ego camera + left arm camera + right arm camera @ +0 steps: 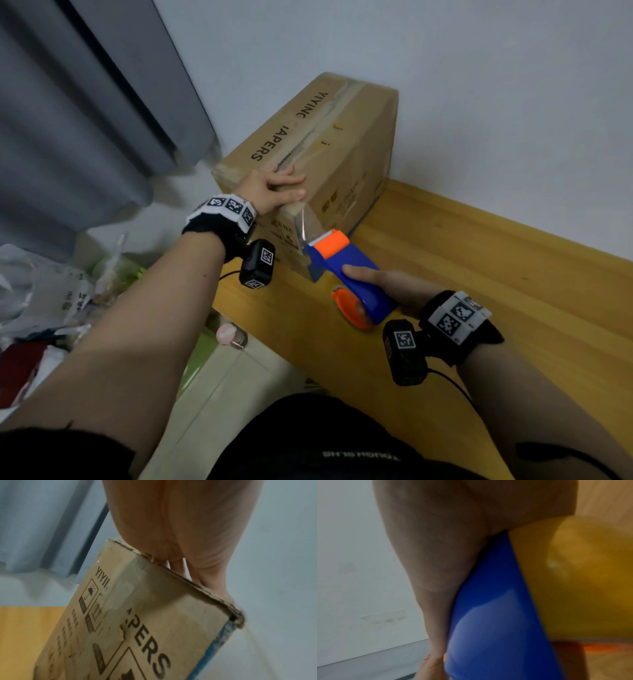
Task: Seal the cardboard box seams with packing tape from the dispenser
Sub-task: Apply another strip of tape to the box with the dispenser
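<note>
Cardboard box [329, 144] — stiff, light; your flat left hand [274, 192] steadies its near top edge. Dispenser [346, 274] — rigid; your right hand [387, 284] grips its blue body, thin tape [310, 222] drawn taut.

head view looks down over both arms; wrist views sit close under each palm, sharing the cardboard box [318, 164].

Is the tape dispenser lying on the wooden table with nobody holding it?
No, the right hand grips the blue and orange tape dispenser and holds it against the near end of the cardboard box.
</note>
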